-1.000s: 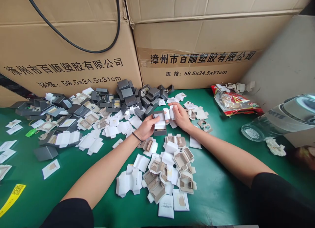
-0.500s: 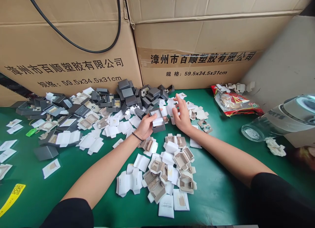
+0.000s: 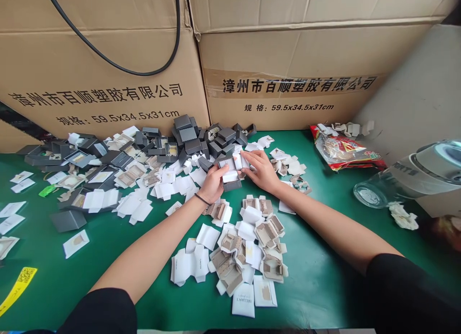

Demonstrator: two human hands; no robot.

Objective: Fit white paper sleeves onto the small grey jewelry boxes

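Note:
My left hand (image 3: 213,182) grips a small dark grey box (image 3: 232,184) by its left side, the thumb lying over its edge. White card shows inside the box. At the right edge of the box, my right hand (image 3: 262,169) has its fingers together on a white card insert (image 3: 239,161); its thumb is partly hidden. Below both hands lies a pile of torn white and grey-brown card inserts (image 3: 248,230), some folded. Beyond my left hand, more white card pieces (image 3: 133,206) spread over the green table (image 3: 317,286).
Dark grey boxes (image 3: 187,134) are heaped against large brown cartons (image 3: 288,55). On the right are a red snack bag (image 3: 347,149), a clear bottle (image 3: 382,182) and a crumpled tissue (image 3: 403,216). A yellow strip (image 3: 18,290) lies at left; a black cable (image 3: 118,65) hangs above.
My right hand has come in to the box, its spread fingers closing onto the white insert. My left hand still holds the box, which now shows more of its inside.

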